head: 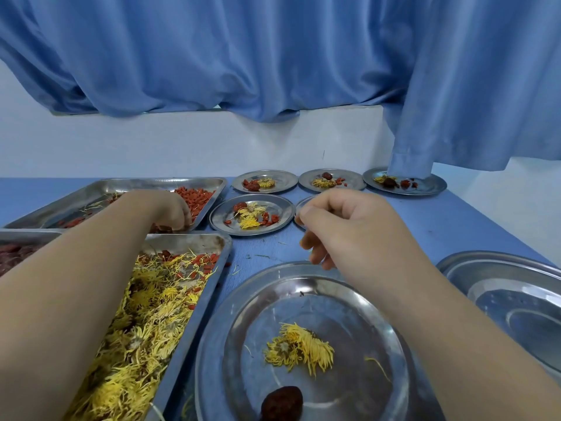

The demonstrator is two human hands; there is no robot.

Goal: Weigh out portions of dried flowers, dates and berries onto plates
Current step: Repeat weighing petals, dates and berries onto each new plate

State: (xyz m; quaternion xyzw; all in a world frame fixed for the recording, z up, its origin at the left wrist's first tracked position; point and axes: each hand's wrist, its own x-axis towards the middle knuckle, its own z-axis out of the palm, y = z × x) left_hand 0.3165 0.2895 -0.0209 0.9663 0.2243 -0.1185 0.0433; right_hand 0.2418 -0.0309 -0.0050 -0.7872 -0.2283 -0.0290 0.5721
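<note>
Right now the left hand (171,212) is down in the near corner of the berry tray (158,181), fingers curled into the berries (194,197) and apparently closing on a pinch. The right hand (343,226) hovers above the far rim of the near plate (212,344), fingers curled with the thumb against the forefinger. Whether it holds anything I cannot tell.

That plate already carries a dried flower (299,347) and a date (282,404), well apart, so berries look like the missing part. More flowers (142,329) fill the tray just left of it.

The berries seem small, light and shrivelled, best taken a few at a time between fingertips. They would scatter easily on the counter (440,226). The flowers look brittle and shed petals, so lift them gently by the head. The date is firm and can be taken whole.
</note>
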